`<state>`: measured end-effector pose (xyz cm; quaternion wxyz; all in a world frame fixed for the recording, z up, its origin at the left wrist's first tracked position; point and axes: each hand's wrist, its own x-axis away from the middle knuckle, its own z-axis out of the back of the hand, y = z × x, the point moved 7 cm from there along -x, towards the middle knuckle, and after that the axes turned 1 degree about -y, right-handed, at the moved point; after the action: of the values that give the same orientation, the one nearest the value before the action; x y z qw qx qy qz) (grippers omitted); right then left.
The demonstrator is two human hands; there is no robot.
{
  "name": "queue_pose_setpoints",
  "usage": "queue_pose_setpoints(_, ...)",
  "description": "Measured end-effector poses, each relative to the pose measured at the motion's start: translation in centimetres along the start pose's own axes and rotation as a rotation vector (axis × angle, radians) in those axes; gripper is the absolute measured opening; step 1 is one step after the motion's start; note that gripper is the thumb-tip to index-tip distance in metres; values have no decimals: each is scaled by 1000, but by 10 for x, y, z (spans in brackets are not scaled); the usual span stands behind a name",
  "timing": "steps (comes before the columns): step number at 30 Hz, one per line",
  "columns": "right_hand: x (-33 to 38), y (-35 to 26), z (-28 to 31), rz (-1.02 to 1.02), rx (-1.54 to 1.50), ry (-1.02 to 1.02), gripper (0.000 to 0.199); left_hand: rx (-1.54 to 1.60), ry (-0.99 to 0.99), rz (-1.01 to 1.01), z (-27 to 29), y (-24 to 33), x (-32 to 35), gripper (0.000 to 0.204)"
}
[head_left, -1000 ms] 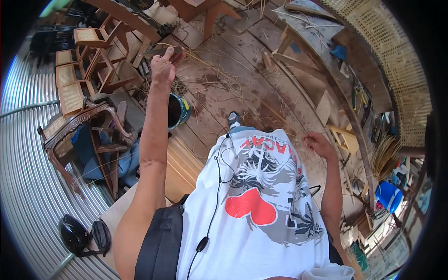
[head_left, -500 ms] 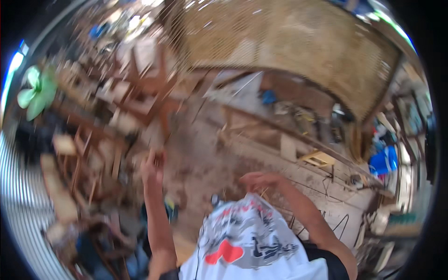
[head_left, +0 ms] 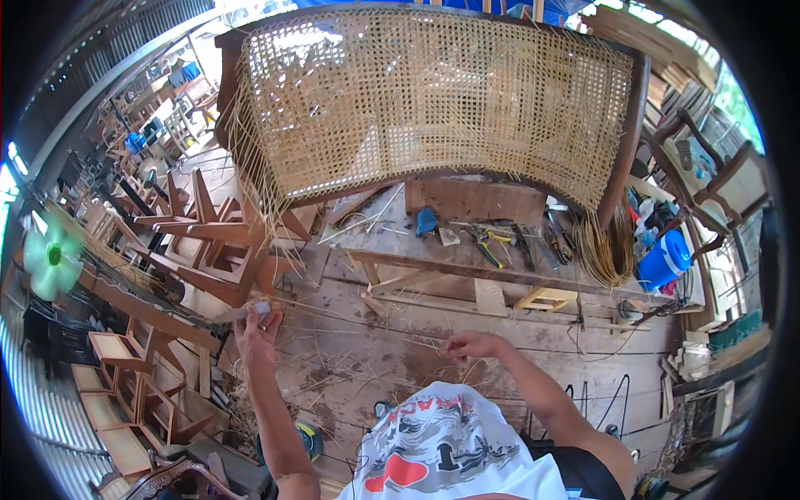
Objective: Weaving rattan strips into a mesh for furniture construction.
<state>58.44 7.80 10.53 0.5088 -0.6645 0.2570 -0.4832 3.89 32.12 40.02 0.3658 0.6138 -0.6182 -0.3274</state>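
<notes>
My left hand is closed around a small grey, block-like object; its exact kind is not clear. A pale strip shows just left of those fingers. To the right, my right hand has its fingers curled together, and a thin pale strand seems to run toward them. Whether they hold it is too small to make out. Beyond both hands stands a curved wooden frame with a woven cane panel. Loose cane ends hang along its left side, and a bundle of cane hangs at its lower right.
A low wooden bench lies below the panel, with pliers and other tools behind it. Upturned wooden chair frames crowd the left, near a green fan. A blue cooler stands right. Cane scraps litter the floor.
The view has swung and sharpened, bringing the cane panel more squarely ahead. My left hand now shows the grey object between its fingers. My right hand's fingers look more curled than before.
</notes>
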Motion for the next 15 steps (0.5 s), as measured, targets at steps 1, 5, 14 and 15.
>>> queue_pose_setpoints(1, 17, 22, 13, -7, 6, -27, 16, 0, 28, -7, 41, -14, -29, 21)
queue_pose_setpoints(5, 62, 98, 85, -152, -254, 149, 23, -169, 75, 13, 48, -125, -45, 15)
queue_pose_setpoints(14, 41, 38, 123, 52, -346, 422, 27, 9, -365, 609, -169, -444, 95, 33)
queue_pose_setpoints(15, 31, 46, 132, 68, -348, 487, 31, -47, -360, 658, -203, -460, 102, 37)
